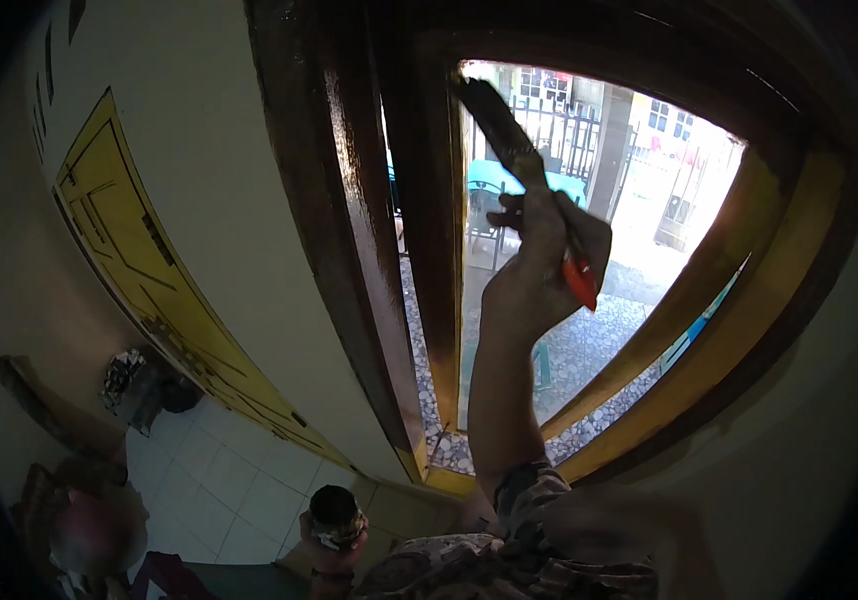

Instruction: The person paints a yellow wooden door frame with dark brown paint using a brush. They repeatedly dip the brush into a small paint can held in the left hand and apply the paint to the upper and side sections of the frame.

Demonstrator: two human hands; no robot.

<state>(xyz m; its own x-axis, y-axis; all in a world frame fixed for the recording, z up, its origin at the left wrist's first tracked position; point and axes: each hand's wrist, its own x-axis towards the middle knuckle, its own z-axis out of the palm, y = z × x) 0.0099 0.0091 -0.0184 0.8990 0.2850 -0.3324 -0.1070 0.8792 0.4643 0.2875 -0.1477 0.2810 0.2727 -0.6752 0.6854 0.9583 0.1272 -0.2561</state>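
My right hand (547,255) is raised in front of a window opening, closed around a paintbrush (494,115) with a red handle end. The brush slants up and left. Its dark bristle tip is at the upper left inner corner of the wooden frame (429,200), seeming to touch it. Much of the frame is glossy dark brown, while its lower right members (719,400) are yellow-brown. Low down, my left hand (321,550) is wrapped around a small round container with a dark top (334,505); its contents are too dark to make out.
A yellow panelled door (129,215) stands at left beyond a pale wall (189,130). Dark bundled items (154,390) lie on the white tiled floor (224,490). At lower left is a blurred reddish shape (99,530). Outside are a turquoise-covered table (489,175), chairs and railings.
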